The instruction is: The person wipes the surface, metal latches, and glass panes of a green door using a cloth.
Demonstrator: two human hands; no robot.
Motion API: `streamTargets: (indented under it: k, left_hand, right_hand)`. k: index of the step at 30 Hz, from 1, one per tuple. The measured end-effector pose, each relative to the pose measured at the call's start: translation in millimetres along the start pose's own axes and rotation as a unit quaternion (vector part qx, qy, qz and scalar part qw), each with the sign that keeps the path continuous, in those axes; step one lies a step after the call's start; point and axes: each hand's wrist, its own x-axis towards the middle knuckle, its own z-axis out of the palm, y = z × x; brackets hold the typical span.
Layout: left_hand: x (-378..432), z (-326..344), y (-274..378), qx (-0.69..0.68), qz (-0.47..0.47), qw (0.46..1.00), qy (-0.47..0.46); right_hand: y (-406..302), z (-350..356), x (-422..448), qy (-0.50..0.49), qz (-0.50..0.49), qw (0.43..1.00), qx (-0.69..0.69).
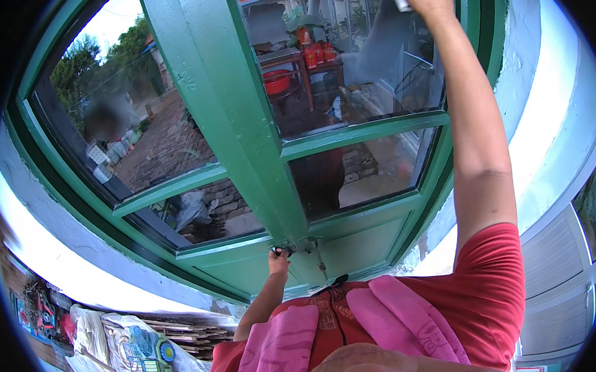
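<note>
Before me stands a green double door (222, 98) with glass panes. My right hand (433, 5) is raised to the upper right pane (378, 55), partly cut off by the top of the view. It holds a crumpled white cloth or paper (401, 1), seen only in part. A cloudy smear shows on the glass below that hand. Low at the middle of the door, my left hand (278, 264) grips a dark door handle (277, 251). A metal latch (320, 259) hangs just right of it.
A pink towel (407, 315) hangs round my neck over a red shirt. At lower left lie stacked wooden boards (192, 333), pale sheeting (89, 331) and a toy truck (151, 351). A grey panelled door or window frame (557, 257) stands at right. The panes mirror a brick-paved yard.
</note>
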Motion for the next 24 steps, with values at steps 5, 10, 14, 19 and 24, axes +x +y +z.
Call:
streamTargets:
  k: [5, 10, 14, 19, 24]
  left_hand:
    - [2, 3, 3, 0.011, -0.029, 1.000, -0.005]
    - [3, -8, -3, 0.018, -0.005, 1.000, 0.019]
    - [8, -9, -7, 0.017, 0.005, 1.000, 0.008]
    - [0, -10, -2, 0.012, -0.004, 1.000, 0.005]
    - [1, 0, 0, 0.011, -0.003, 1.000, 0.005]
  right_hand:
    - [-13, 20, 2, 0.051, -0.030, 0.998, -0.032]
    - [-99, 63, -53, -0.229, -0.146, 0.962, -0.011]
    - [-96, 74, -61, -0.120, -0.358, 0.926, 0.002]
    - [-43, 32, 16, -0.101, -0.076, 0.991, 0.047]
    - [27, 29, 31, 0.142, -0.039, 0.987, -0.065]
